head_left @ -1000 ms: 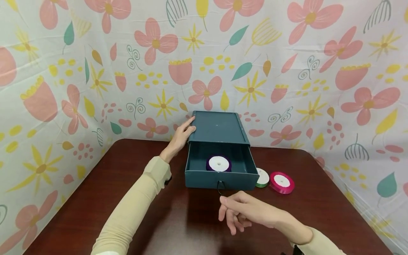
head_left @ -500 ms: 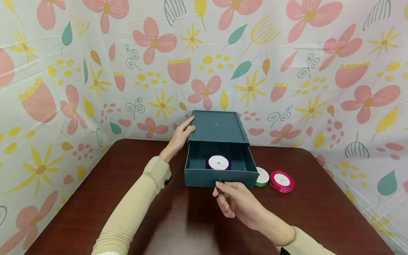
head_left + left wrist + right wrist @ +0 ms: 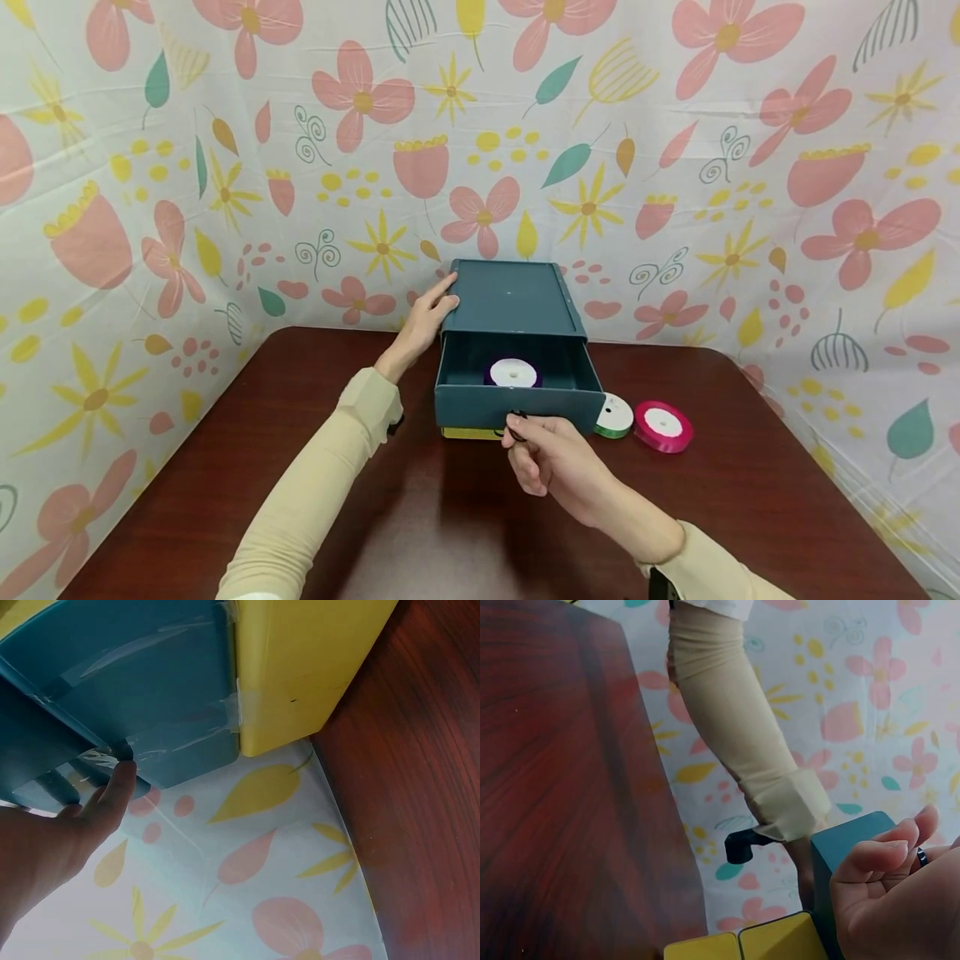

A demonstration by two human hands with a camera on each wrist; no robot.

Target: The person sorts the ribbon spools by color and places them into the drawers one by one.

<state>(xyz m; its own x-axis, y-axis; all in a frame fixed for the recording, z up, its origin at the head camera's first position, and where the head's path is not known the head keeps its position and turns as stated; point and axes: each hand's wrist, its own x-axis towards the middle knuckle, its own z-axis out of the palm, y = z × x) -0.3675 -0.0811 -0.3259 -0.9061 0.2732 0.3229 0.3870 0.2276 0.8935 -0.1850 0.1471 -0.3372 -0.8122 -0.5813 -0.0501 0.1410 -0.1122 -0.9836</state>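
Observation:
A dark blue-green drawer unit (image 3: 513, 296) has its drawer (image 3: 472, 407) pulled partly out. Inside lies a spool of purple ribbon (image 3: 513, 373) with a white face. My left hand (image 3: 422, 327) rests on the unit's left upper edge; in the left wrist view its fingers touch the taped blue side (image 3: 169, 690). With curled fingers, my right hand (image 3: 551, 454) pinches the black loop pull (image 3: 922, 857) on the drawer front. To the drawer's right lie a white-faced spool with green ribbon (image 3: 615, 417), partly hidden by the drawer, and a spool of pink ribbon (image 3: 664, 427).
Beneath the blue unit is a yellow one (image 3: 296, 675); a yellow strip shows below the drawer in the head view. All stand on a dark red-brown wooden table (image 3: 337, 500). A flowered cloth (image 3: 300, 167) hangs behind and at the sides.
My right hand has come up to the drawer front and taken hold of the loop pull. The drawer front has shifted slightly back, uncovering yellow below. My left hand stays put.

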